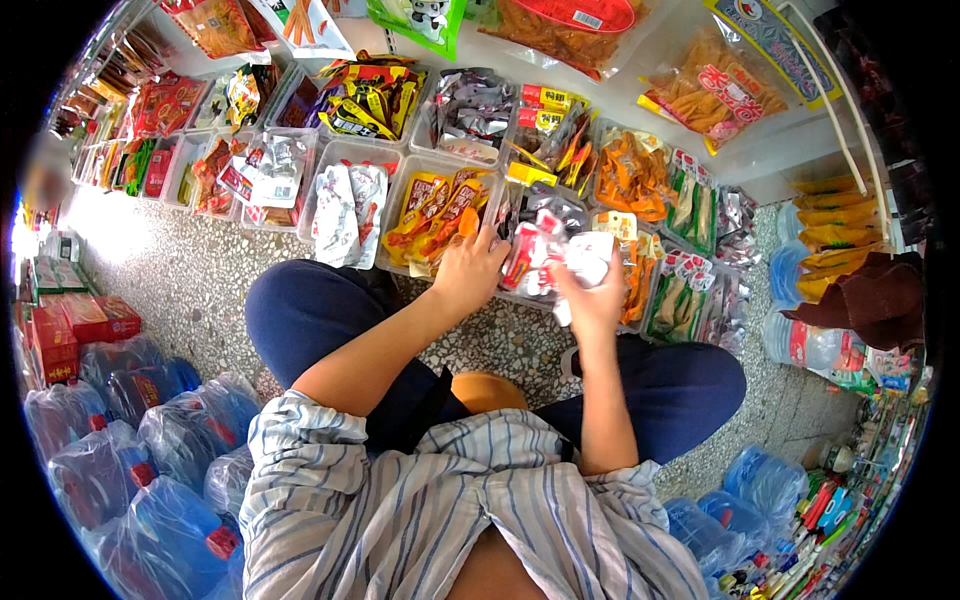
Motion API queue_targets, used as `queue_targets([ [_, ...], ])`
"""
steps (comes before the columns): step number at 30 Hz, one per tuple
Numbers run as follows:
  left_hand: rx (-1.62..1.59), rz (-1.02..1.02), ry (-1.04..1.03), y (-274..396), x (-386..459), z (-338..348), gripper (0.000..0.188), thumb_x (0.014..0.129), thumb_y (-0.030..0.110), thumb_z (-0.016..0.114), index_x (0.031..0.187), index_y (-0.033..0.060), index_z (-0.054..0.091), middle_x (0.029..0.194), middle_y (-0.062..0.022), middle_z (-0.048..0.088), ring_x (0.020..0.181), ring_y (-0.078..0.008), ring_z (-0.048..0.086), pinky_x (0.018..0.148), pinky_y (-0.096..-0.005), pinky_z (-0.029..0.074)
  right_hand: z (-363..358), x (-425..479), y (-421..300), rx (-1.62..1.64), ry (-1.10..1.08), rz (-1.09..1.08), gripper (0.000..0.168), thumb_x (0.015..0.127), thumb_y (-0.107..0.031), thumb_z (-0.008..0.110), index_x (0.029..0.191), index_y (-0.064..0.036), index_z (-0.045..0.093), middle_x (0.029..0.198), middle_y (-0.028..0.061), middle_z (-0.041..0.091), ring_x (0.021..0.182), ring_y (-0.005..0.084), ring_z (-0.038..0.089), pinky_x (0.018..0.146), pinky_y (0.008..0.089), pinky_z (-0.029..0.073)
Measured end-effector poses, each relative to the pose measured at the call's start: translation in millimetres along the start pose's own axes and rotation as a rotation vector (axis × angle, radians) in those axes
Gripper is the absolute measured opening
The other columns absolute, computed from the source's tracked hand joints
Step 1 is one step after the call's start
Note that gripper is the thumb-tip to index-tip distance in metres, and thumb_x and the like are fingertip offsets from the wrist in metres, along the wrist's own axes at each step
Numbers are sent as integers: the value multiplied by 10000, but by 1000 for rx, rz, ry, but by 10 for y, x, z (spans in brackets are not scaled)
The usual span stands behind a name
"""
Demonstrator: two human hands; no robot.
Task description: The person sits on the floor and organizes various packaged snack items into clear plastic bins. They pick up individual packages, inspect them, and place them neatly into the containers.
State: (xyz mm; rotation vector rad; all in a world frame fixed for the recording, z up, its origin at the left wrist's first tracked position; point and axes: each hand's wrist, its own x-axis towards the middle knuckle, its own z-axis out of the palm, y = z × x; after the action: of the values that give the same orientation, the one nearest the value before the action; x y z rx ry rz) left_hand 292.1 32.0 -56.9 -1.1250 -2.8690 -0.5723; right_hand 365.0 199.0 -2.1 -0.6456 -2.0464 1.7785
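Note:
My right hand (596, 296) is closed around several white-and-red snack packets (589, 259), slightly blurred, above a clear plastic bin in the front row. Dark silvery packets (555, 208) lie in that same bin, behind the held ones. My left hand (469, 274) rests at the bin's left side, fingers curled near the wall shared with its neighbour; whether they grip anything is hidden. Yellow-orange snack packets (431, 214) fill the neighbouring bin, just left of my left hand. Further left, a bin holds white pouches (349, 206). Orange packets (641, 274) stand right of my right hand.
Bagged snacks (562, 30) hang above a back row of bins. Plastic-wrapped blue water bottles (176, 517) stand behind me at left, more bottles (750, 495) at right. Red boxes (79, 326) stack on the left. Below me are a round stool (487, 391) and speckled floor (202, 270).

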Motion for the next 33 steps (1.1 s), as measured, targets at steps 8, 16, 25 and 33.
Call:
queue_targets([
  [8,-153,243,171,195,20,-169,427,721,233,685,1095,84,542,1040,-99,510,967,-282,515,842,-406,412,-999,274,-398,-47,-76,-30,429,724,-13,751,1098,-18,542,960,61,642,831,107,616,724,255,508],
  [16,-74,368,-30,161,138,120,411,744,398,686,1020,99,630,888,-46,613,925,-222,562,846,-372,414,-1302,344,-730,-263,-417,-11,487,697,-61,771,1127,-26,544,954,20,640,858,89,604,778,263,499],
  [25,-60,416,-94,200,241,58,372,742,265,684,1056,89,591,932,-51,629,911,-235,587,836,-368,431,-874,-266,-372,-591,-860,-243,478,704,-191,739,1123,-46,561,943,154,648,853,273,651,744,345,506],
  [33,-165,283,-80,192,342,212,115,764,186,668,803,91,618,733,-71,628,766,-252,599,720,-361,463,-755,-383,-291,-621,-903,-347,405,705,-149,676,1084,-77,555,961,121,628,884,303,621,756,397,498],
])
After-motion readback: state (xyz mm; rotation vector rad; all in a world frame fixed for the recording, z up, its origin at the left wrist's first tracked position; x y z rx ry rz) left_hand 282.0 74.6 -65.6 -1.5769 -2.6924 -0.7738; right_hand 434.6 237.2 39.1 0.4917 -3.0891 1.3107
